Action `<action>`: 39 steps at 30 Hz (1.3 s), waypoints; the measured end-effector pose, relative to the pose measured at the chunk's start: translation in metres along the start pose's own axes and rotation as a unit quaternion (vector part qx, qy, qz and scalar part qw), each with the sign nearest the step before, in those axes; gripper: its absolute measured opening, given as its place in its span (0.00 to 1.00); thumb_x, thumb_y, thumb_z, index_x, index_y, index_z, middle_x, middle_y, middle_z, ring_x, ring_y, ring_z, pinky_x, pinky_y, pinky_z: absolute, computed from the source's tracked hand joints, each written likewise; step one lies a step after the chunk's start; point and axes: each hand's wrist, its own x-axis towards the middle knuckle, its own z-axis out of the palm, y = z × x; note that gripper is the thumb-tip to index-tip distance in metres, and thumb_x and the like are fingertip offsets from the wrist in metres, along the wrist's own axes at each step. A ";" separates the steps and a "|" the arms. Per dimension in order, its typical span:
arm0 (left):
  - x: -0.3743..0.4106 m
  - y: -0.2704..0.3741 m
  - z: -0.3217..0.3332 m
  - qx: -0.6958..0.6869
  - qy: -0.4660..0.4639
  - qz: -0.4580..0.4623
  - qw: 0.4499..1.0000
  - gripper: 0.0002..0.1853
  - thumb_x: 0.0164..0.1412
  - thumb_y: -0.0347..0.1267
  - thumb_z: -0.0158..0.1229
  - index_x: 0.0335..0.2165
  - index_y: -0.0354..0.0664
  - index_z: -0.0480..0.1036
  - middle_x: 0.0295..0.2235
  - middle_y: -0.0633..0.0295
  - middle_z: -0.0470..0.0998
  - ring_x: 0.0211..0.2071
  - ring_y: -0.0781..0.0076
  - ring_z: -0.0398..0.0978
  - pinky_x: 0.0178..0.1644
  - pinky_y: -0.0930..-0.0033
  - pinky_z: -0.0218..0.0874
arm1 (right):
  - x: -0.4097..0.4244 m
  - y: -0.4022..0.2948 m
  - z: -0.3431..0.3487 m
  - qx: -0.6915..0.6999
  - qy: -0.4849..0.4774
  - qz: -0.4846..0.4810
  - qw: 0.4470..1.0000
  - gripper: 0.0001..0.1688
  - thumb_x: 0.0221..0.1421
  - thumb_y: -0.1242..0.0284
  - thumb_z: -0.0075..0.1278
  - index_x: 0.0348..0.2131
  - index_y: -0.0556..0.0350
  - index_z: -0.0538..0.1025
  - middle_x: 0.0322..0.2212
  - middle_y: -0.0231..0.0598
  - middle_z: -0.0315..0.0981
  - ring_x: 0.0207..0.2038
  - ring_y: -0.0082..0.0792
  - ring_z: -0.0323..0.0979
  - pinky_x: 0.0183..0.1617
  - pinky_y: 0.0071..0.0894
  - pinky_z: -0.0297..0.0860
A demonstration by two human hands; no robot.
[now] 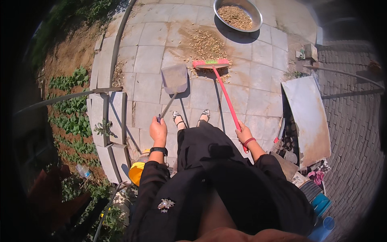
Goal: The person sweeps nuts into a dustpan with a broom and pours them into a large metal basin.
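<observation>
My left hand (158,130) grips the handle of a long-handled dustpan (174,79), whose pale pan lies over the paving a little ahead of my feet. Around the red stick of a broom (226,90) my right hand (243,133) is closed. The pink and green broom head rests among peanut-like pods (208,45) scattered with dirt on the slabs; some lie on the near side of the bristles. Beyond the pile, to the right, stands a round metal basin (258,18) holding more of the same pods.
Concrete edging blocks (102,66) and a vegetable bed (72,106) run along the left. A yellow bucket (136,173) stands near my left arm. On the right are a rusty metal sheet (311,121), a brick surface (347,127) and a blue container (321,203).
</observation>
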 end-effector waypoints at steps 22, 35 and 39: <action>0.037 -0.091 -0.073 -0.106 -0.130 0.055 0.984 0.13 0.49 0.35 0.58 0.25 0.34 0.69 0.18 0.54 0.72 0.19 0.65 0.68 0.27 0.64 0.60 | -0.049 -0.026 0.089 0.044 0.032 0.034 0.998 0.34 0.52 0.76 0.44 0.58 0.45 0.55 0.15 0.37 0.66 0.12 0.26 0.63 0.13 0.28 0.62; 0.071 -0.107 -0.091 0.019 -0.168 0.128 0.977 0.15 0.47 0.36 0.57 0.27 0.33 0.70 0.23 0.46 0.74 0.27 0.49 0.73 0.31 0.59 0.62 | -0.052 -0.057 0.052 0.191 0.050 0.099 0.975 0.32 0.55 0.73 0.42 0.58 0.40 0.55 0.14 0.33 0.63 0.11 0.23 0.61 0.11 0.25 0.59; 0.079 -0.096 -0.096 0.032 -0.172 0.138 0.975 0.15 0.47 0.36 0.57 0.27 0.33 0.70 0.24 0.46 0.74 0.28 0.49 0.73 0.32 0.58 0.62 | -0.009 -0.073 0.055 0.170 0.060 0.099 0.979 0.33 0.55 0.73 0.43 0.59 0.40 0.53 0.15 0.34 0.63 0.12 0.24 0.61 0.12 0.26 0.60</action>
